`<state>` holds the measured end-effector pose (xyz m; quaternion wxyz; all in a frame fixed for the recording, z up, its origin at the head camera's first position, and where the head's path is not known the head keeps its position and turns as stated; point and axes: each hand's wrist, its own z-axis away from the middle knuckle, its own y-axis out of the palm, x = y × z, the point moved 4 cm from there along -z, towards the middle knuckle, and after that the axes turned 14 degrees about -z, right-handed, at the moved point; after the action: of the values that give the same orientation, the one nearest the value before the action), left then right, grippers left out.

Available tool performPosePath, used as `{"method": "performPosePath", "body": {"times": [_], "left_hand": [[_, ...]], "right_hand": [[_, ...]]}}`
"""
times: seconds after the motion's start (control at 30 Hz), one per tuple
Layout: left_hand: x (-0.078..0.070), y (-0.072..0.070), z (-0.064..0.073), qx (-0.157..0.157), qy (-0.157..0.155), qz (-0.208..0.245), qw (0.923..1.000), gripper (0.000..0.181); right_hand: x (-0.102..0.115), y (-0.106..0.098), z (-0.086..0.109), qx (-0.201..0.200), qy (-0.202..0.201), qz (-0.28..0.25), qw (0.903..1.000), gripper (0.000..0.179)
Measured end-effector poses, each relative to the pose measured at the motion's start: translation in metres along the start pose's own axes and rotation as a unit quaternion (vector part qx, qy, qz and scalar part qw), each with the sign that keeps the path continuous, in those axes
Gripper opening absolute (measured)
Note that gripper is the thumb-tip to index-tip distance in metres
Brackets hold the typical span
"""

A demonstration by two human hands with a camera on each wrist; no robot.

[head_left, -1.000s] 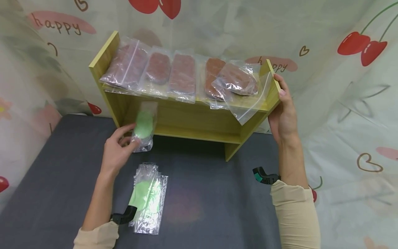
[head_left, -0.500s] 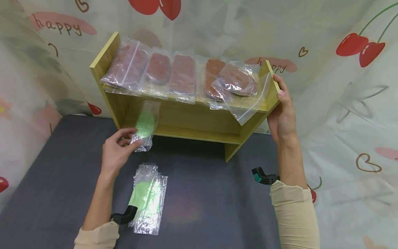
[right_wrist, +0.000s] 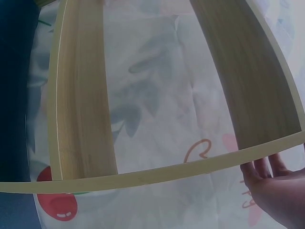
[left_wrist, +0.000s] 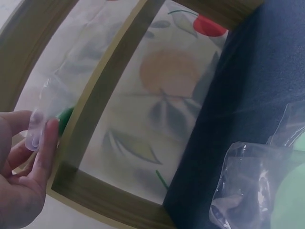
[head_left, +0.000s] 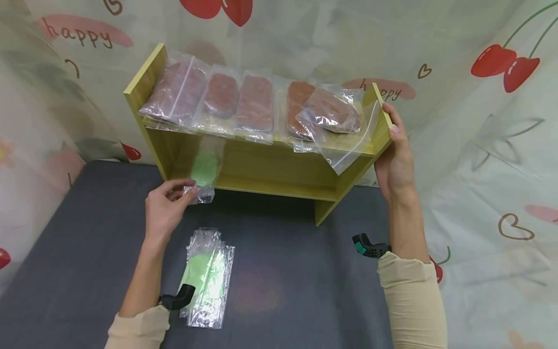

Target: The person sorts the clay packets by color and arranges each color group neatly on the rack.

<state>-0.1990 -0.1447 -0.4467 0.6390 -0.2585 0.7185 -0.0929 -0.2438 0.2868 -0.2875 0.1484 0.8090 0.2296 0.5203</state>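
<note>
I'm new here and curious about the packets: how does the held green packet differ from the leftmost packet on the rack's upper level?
The green packet holds something green, the leftmost packet something pinkish brown.
The left hand pinches the green packet's near end; no hand touches the leftmost packet, which lies on the rack's upper level.
The leftmost packet looks broader than the green packet.
Both are see-through bags.

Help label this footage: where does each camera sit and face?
Head: head-worn, facing forward and down at wooden shelf; left hand, right hand, forearms show.
Left wrist: wrist-worn, facing shelf and pinched clear bag; left hand shows.
Right wrist: wrist-worn, facing through shelf toward printed cloth; right hand shows.
Head and left wrist share that bag.
</note>
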Motion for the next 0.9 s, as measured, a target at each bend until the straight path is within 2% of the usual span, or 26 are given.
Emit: {"method": "performPosePath", "body": {"times": [0.13,0.27,0.37,0.53,0.67,0.9], "left_hand": [[-0.004,0.0,-0.002,0.004,0.012,0.002,0.9999,0.036],[-0.007,0.0,-0.003,0.003,0.032,-0.042,0.9986,0.04],[-0.008,-0.002,-0.004,-0.018,0.055,-0.095,0.9938,0.039],[-0.012,-0.007,-0.003,-0.063,0.084,-0.148,0.9835,0.035],[-0.014,-0.01,-0.001,-0.093,0.08,-0.167,0.9783,0.035],[-0.01,-0.017,0.005,-0.137,0.053,-0.191,0.9707,0.034]], "right_hand": [[0.0,0.001,0.0,-0.007,0.004,-0.01,0.9999,0.054],[0.0,0.001,0.0,-0.01,0.007,-0.013,0.9999,0.053],[0.0,0.001,0.001,-0.01,0.007,-0.01,0.9999,0.054],[-0.002,0.0,0.0,-0.011,0.003,-0.005,0.9999,0.055],[-0.002,-0.001,0.0,-0.009,-0.001,0.006,0.9999,0.056],[-0.002,0.0,0.0,-0.011,-0.002,0.006,0.9999,0.054]]}}
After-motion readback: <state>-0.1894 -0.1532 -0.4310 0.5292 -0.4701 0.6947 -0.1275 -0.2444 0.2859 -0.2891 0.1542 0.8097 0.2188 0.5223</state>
